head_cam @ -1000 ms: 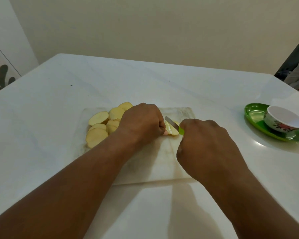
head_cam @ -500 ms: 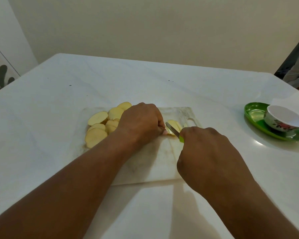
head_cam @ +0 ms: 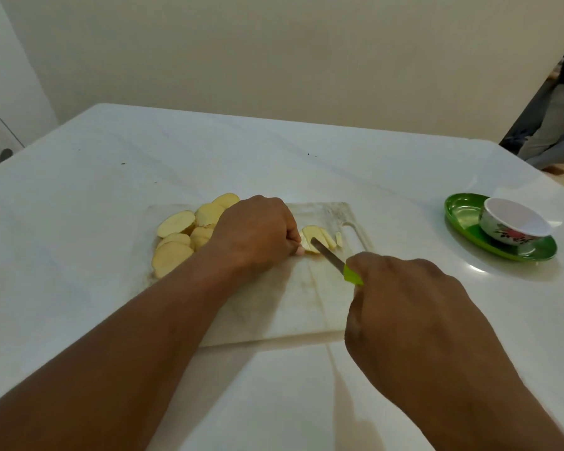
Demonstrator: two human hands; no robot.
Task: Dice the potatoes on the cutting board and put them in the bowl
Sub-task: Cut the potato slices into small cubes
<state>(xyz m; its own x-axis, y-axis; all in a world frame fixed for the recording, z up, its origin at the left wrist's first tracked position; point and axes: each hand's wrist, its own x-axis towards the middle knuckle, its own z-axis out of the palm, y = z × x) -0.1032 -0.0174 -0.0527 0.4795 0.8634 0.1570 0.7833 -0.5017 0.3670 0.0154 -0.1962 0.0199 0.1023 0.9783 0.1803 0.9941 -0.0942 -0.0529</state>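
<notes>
Potato slices [head_cam: 176, 237] mostly wait uncut; left hand [head_cam: 258, 232] pins one, right hand [head_cam: 411, 307] grips the knife [head_cam: 331, 260], bowl [head_cam: 515, 222] unfilled.

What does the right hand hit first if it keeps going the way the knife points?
Probably the left hand. The right hand aims its knife up-left across the potato slice that the left hand's fingertips pin; the blade meets that slice first. Depth is unclear.
</notes>
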